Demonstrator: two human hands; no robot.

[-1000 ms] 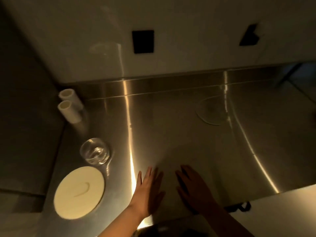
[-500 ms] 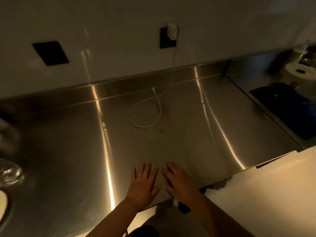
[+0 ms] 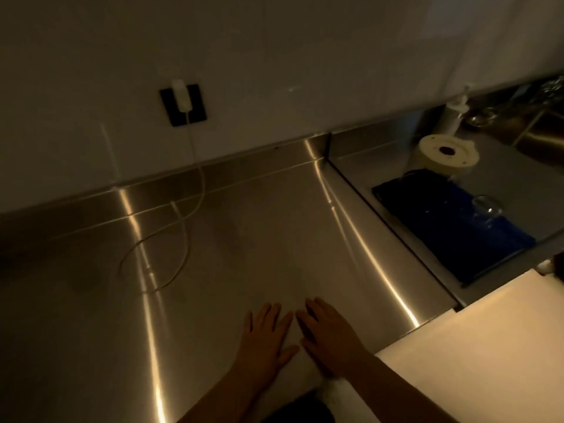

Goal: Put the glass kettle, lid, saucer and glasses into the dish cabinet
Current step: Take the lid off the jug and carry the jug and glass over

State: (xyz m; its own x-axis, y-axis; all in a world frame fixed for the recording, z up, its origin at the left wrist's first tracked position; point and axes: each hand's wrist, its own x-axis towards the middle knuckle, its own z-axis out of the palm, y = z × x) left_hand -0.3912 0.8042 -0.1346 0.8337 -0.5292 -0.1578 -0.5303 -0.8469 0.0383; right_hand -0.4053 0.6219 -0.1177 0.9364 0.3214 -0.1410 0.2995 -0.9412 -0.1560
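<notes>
The view has been swung further right, so the blue mat (image 3: 451, 221) with a clear glass (image 3: 486, 206) on it is fuller in frame, while both the left hand (image 3: 264, 337) and right hand (image 3: 331, 334) are kept flat, fingers spread and holding nothing, on the steel desk (image 3: 244, 239), seemingly as a rest before reaching.

two bare forearms come up from the bottom edge, no sleeves on either. left hand (image 3: 265, 337) and right hand (image 3: 329, 334) both bare too: no rings, no watch, no gloves showing. dim warm light, so finer detail on the fingers is hard to read.
</notes>
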